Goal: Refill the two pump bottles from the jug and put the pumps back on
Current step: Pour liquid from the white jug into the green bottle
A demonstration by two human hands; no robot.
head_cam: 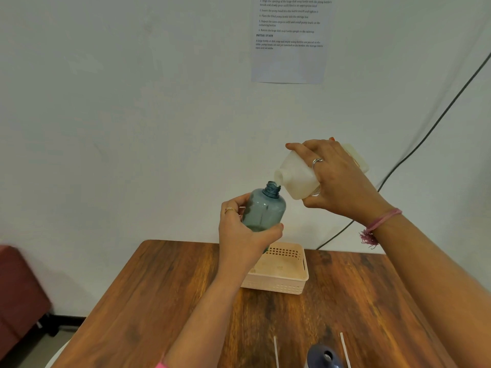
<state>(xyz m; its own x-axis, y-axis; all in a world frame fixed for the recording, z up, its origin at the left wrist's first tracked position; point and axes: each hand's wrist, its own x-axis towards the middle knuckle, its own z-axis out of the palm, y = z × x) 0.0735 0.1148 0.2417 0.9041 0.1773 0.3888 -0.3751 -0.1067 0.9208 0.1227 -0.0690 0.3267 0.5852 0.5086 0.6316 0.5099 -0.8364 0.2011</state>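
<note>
Fingers (308, 152) of the right hand (337, 181) spread over the tilted jug (297, 176) and clamp it, thumb beneath, so its spout sits at the bottle's 1 o'clock, just above the open neck, placed for pouring. Left hand (244, 229) wraps the bottle (264, 208) at mid-body, fingers curled round it, holding it in the air over the basket (281, 277), leaning toward the spout. Two white tubes (275, 351) and a dark pump part (322, 357) lie at 6 o'clock on the table (159, 301), set aside for refitting.
</note>
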